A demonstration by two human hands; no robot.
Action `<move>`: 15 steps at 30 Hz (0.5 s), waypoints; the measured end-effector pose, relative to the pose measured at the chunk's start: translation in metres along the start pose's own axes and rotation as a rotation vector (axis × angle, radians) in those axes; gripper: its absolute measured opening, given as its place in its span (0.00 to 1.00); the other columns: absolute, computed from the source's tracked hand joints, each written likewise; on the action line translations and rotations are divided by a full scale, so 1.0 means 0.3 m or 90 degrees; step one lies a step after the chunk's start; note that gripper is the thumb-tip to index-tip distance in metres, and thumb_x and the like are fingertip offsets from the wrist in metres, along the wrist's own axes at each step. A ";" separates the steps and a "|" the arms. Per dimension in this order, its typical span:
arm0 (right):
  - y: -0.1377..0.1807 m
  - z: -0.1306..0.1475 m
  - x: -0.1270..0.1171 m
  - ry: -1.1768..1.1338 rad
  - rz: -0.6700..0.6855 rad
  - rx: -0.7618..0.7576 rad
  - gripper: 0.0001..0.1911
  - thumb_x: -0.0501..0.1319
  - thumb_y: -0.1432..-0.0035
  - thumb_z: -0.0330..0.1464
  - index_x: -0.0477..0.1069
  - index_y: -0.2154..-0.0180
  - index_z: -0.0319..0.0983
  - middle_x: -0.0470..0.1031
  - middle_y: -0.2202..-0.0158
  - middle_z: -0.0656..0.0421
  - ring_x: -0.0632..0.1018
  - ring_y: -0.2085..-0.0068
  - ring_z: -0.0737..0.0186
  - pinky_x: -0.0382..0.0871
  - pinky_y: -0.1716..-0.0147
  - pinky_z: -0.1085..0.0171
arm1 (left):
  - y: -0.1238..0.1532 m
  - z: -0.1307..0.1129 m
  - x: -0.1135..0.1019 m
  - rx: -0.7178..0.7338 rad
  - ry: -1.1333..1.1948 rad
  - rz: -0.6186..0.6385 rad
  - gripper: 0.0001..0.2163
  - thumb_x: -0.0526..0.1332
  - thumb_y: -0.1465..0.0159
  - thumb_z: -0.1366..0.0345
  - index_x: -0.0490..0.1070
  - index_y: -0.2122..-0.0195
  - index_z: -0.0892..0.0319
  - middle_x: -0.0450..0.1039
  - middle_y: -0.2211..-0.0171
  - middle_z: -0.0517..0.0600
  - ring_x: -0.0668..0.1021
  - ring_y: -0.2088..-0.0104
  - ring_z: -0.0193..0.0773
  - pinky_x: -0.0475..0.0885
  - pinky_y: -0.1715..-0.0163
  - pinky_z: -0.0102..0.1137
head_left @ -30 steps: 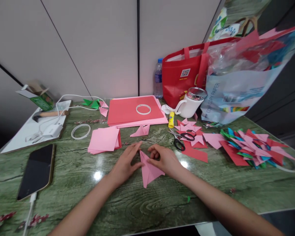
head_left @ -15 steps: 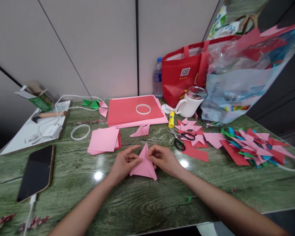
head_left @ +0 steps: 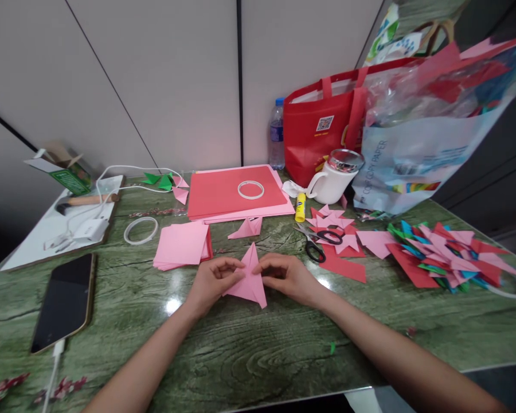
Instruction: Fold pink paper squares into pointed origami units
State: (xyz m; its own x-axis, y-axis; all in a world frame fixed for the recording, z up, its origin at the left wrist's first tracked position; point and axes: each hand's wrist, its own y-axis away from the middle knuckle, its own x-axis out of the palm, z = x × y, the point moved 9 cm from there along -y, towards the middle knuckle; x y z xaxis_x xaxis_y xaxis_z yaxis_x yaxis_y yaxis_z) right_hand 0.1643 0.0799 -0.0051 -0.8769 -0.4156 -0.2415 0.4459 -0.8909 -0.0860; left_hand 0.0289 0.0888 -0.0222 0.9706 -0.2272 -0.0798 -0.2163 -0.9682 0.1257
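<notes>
A folded piece of pink paper (head_left: 250, 284), pointed at the top and flaring at the bottom, is between my two hands just above the green table. My left hand (head_left: 212, 281) pinches its left edge between thumb and fingers. On the other side, my right hand (head_left: 286, 280) grips the right edge near the middle. Another folded pink piece (head_left: 246, 228) lies just beyond the hands. To the left sits a stack of square pink paper (head_left: 181, 244), with red sheets showing at its side.
Scissors (head_left: 318, 241), a yellow glue stick (head_left: 300, 207) and a white mug (head_left: 330, 182) stand or lie right of centre. Folded coloured papers (head_left: 449, 255) are piled at the right. A phone (head_left: 64, 301) with its cable lies left. Large red sheets (head_left: 219, 192) lie at the back.
The pink paper has moved slightly up and left with both hands. My left fingers, more extended before, are now bent onto its edge.
</notes>
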 end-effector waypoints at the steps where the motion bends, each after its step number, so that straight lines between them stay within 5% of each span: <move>1: 0.000 0.002 -0.003 0.005 -0.002 -0.007 0.07 0.60 0.49 0.27 0.74 0.67 0.38 0.73 0.65 0.57 0.73 0.65 0.65 0.67 0.68 0.68 | 0.001 0.004 0.003 -0.013 0.009 0.006 0.10 0.68 0.52 0.64 0.74 0.70 0.63 0.76 0.73 0.48 0.74 0.76 0.30 0.68 0.75 0.24; 15: 0.000 0.012 -0.006 0.047 -0.005 -0.050 0.04 0.62 0.51 0.26 0.75 0.72 0.38 0.73 0.72 0.60 0.73 0.70 0.67 0.66 0.70 0.68 | 0.019 0.003 0.039 -0.040 -0.027 0.034 0.10 0.68 0.54 0.64 0.73 0.72 0.63 0.70 0.80 0.44 0.64 0.84 0.24 0.56 0.85 0.20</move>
State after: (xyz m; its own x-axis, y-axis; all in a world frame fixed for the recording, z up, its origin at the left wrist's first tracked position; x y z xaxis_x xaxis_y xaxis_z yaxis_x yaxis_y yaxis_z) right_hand 0.1652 0.0800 -0.0012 -0.8660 -0.3913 -0.3114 0.4543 -0.8759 -0.1626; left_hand 0.0391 0.0805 -0.0233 0.9522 -0.2836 -0.1134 -0.2589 -0.9464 0.1932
